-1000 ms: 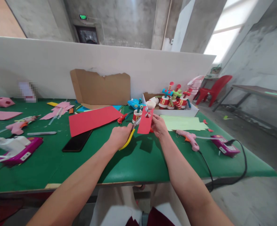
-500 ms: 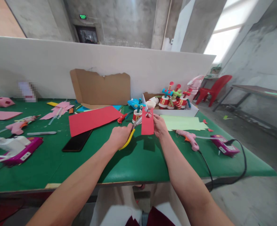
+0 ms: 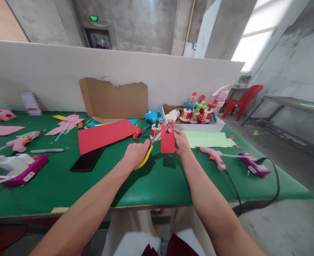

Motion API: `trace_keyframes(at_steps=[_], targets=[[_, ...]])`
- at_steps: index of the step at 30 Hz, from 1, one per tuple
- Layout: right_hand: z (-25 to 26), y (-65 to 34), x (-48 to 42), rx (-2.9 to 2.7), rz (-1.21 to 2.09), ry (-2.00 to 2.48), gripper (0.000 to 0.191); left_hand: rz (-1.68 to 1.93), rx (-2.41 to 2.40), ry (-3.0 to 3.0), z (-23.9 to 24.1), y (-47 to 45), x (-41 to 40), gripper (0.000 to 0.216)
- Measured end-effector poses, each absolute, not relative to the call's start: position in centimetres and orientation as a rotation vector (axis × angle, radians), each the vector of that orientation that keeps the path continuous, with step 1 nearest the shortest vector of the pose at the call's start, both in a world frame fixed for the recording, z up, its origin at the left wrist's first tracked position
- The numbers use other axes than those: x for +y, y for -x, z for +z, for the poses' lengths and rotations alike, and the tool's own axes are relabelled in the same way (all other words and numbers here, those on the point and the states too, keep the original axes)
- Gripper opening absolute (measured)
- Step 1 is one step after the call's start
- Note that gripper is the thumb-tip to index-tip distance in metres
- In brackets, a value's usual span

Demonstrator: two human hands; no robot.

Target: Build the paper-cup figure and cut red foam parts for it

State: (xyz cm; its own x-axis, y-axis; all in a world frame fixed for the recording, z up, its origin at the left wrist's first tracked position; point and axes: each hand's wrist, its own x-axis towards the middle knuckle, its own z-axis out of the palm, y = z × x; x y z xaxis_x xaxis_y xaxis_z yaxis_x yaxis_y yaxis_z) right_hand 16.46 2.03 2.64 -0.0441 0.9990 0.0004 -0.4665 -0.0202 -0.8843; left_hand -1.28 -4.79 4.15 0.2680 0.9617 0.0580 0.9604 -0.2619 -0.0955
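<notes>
My left hand (image 3: 137, 153) is closed round the yellow handles of a pair of scissors (image 3: 145, 158). Their blades reach up and to the right, to the left edge of a small piece of red paper (image 3: 167, 144). That piece has a rounded cut-out near its top and is held up above the table. Its right edge is pinched in my right hand (image 3: 182, 143). Just behind the blades stands a red-and-white paper cup figure (image 3: 155, 131) with a blue top. Left of my left hand, a large red sheet (image 3: 106, 137) partly covers a black phone (image 3: 87, 160).
Pale green paper (image 3: 207, 138) and a pink glue gun (image 3: 214, 156) lie to the right, near a purple power strip (image 3: 255, 165). A white box (image 3: 219, 127) holds several cup figures. Another glue gun (image 3: 20, 142) and power strip (image 3: 31, 172) are on the left.
The small red paper has shifted very slightly to the right, turning a little against the scissor blades. Both hands stay almost where they were.
</notes>
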Motion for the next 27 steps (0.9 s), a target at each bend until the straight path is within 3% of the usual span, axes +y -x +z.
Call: trace_keyframes(at_steps=[16,27], targets=[[2.65,-16.5,2.04,-0.873,1.47,0.837,0.04,-0.045,-1.831,2.432,3.84,1.55,-4.63,0.03],[3.06,-16.69,1.98,-0.855,1.419,0.859,0.033,-0.126,-1.867,2.422,4.01,1.55,-4.71,0.03]])
